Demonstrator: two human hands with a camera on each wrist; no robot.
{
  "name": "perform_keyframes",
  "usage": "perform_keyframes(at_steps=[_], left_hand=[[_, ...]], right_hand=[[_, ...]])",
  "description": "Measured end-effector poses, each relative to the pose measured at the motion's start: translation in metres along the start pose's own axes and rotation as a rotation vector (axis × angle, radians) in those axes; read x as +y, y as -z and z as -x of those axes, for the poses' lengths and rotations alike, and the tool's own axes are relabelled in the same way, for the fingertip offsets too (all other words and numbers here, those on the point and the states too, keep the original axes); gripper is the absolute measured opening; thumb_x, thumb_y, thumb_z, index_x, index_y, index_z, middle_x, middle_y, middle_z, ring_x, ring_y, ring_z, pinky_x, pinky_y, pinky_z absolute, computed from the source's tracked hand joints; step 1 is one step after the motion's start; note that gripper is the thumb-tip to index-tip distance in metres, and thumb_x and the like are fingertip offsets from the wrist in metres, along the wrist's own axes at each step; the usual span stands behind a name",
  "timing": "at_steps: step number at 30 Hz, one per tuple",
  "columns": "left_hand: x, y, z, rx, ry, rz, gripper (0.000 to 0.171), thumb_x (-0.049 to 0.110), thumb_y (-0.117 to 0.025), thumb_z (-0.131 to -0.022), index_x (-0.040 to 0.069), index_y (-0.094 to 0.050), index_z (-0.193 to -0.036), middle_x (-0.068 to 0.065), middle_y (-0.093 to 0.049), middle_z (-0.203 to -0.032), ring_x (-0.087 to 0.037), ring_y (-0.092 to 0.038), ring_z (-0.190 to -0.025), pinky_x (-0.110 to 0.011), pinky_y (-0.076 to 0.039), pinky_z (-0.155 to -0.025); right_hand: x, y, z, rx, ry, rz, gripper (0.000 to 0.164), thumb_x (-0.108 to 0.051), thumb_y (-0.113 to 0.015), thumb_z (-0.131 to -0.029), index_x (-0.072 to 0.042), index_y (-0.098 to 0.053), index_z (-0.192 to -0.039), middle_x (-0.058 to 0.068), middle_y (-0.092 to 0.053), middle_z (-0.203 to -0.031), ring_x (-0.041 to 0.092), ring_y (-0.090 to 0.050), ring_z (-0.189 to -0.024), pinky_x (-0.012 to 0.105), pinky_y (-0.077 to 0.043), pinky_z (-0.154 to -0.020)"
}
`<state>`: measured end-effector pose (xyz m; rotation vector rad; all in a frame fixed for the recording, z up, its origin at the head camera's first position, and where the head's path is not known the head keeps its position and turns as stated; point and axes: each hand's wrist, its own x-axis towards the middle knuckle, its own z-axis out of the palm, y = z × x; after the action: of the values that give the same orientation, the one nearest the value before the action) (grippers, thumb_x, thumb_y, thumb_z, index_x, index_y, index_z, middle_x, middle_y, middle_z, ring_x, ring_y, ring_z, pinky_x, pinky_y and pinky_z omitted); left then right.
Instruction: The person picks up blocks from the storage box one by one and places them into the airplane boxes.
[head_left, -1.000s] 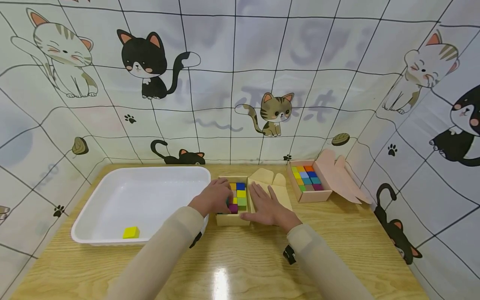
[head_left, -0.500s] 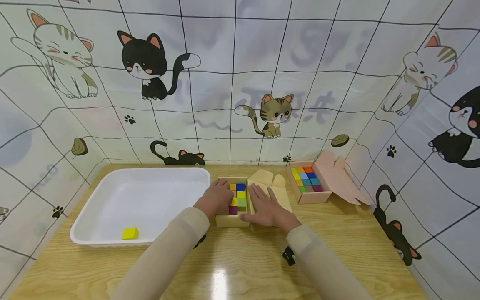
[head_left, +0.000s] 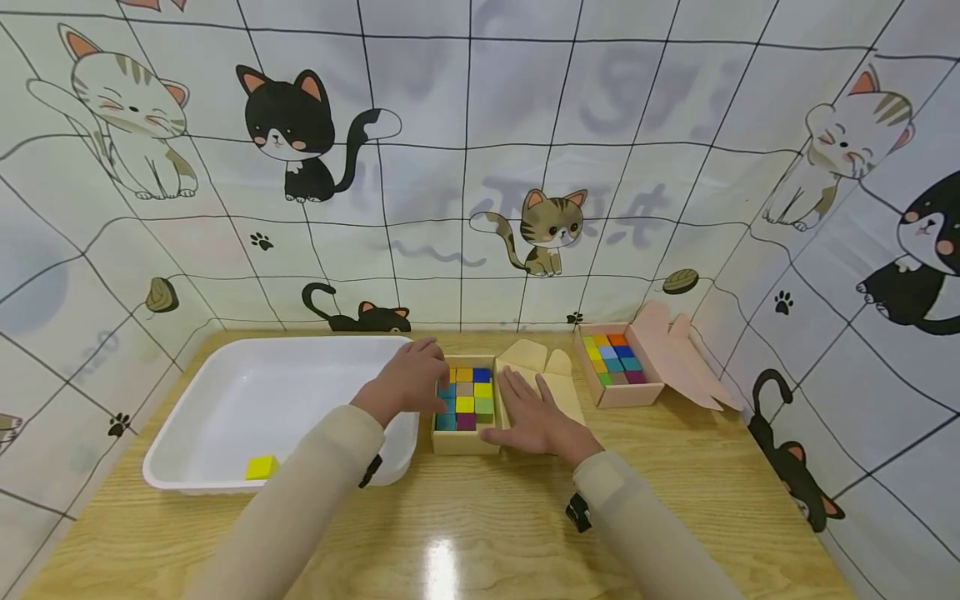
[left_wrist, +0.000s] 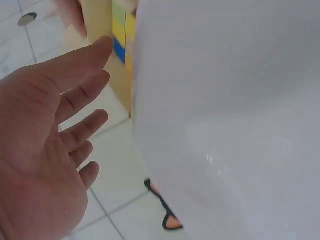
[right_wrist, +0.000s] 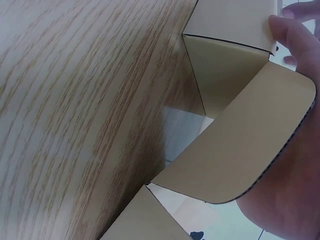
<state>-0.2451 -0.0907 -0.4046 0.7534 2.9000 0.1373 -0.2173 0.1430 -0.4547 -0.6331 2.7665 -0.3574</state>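
A small cream cardboard box stands mid-table, filled with colored cubes in rows. Its lid is folded out to the right. My left hand hovers between the box and the white tray, fingers loosely bent with nothing in them; the left wrist view shows the same bare hand. Fingers spread, my right hand lies flat on the lid, its thumb at the box's near right corner. In the right wrist view that thumb touches the box edge. A yellow block lies in the tray's near corner.
The white plastic tray stands left of the box. Back right is a pink box of colored cubes, its lid folded out toward the wall. A cat-patterned sheet encloses the back and sides of the wooden table.
My left hand has lifted off the cubes and moved left toward the tray, uncovering the box's left column. The right hand has stayed on the lid.
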Motion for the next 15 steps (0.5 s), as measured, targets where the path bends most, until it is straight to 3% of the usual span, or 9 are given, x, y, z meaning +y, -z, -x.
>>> perform_keyframes(at_steps=[8,15], left_hand=[[-0.055,0.025,0.047,0.078,0.058,0.032,0.021,0.028,-0.082,-0.076,0.019,-0.07,-0.09,-0.011,-0.057,-0.128,-0.039,-0.022,-0.148,-0.061,-0.022,-0.119],[-0.103,0.024,0.094,0.076,0.125,0.035,0.02,0.024,-0.084,-0.074,0.019,-0.071,-0.089,-0.013,-0.061,-0.123,-0.046,-0.027,-0.142,-0.068,-0.025,-0.113]], right_hand=[[0.0,0.0,0.0,-0.004,0.011,0.003,0.102,-0.069,-0.046,-0.089,-0.007,-0.002,-0.157,0.01,0.0,-0.166,0.025,-0.001,-0.155,0.055,0.007,-0.123],[0.0,0.002,0.001,-0.004,0.015,-0.008,0.101,-0.067,-0.047,-0.09,-0.005,-0.003,-0.156,0.011,-0.001,-0.166,0.026,-0.002,-0.155,0.057,0.006,-0.123]])
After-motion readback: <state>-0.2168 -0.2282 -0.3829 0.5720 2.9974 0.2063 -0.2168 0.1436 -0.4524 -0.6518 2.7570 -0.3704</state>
